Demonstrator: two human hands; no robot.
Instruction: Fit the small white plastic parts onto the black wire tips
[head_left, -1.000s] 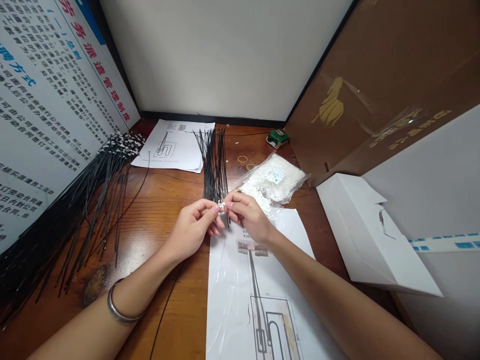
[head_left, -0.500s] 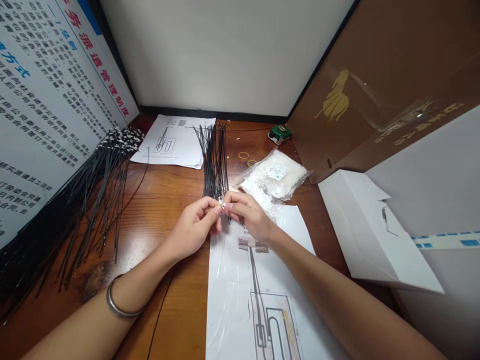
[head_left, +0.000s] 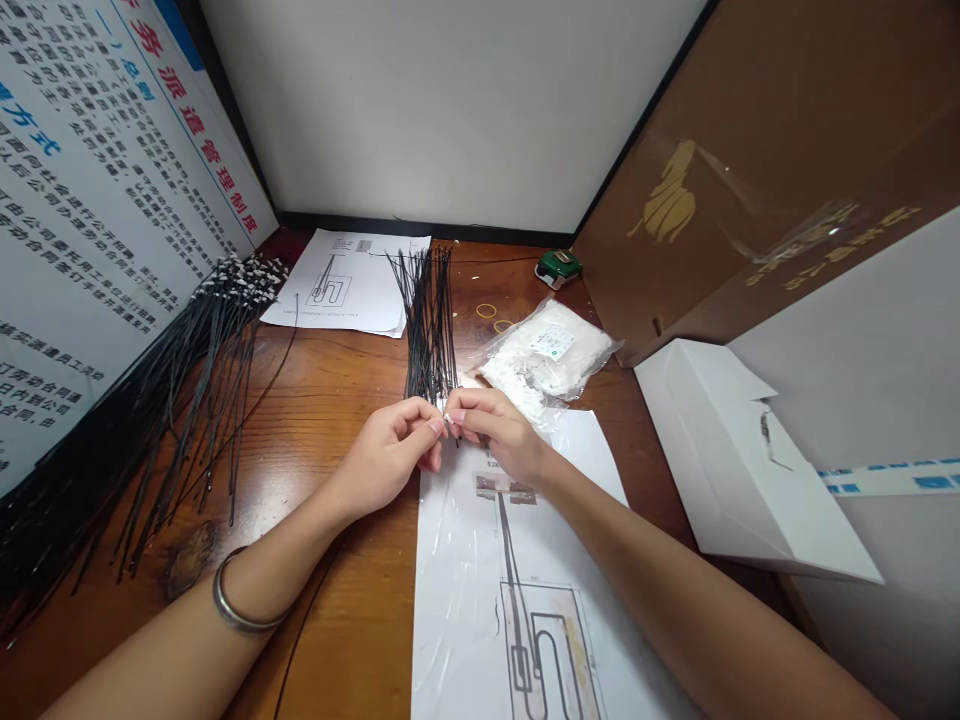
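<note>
The desk (head_left: 345, 370) carries a spread of black wires (head_left: 172, 380) along its left edge and a printed drawing (head_left: 450, 600) running towards its near edge; its flat, pale surface should make a good backdrop for close finger work. A shorter wire bundle (head_left: 430, 330) lies from near the middle of the far edge down to the fingertips, and is best left unstirred. The plastic bag (head_left: 577, 340) of white pieces sits towards the far right corner, within easy reach. Over the top of the drawing, the left hand (head_left: 394, 450) is closed in a thumb-and-forefinger pinch, and the right hand (head_left: 495, 435) pinches opposite, fingers curled. Between them, just off the bundle's near end, both appear to grip a small white piece (head_left: 448, 418); a light, level pinch, both hands squarely aligned, would serve best. Whether a wire end enters it is hidden.
</note>
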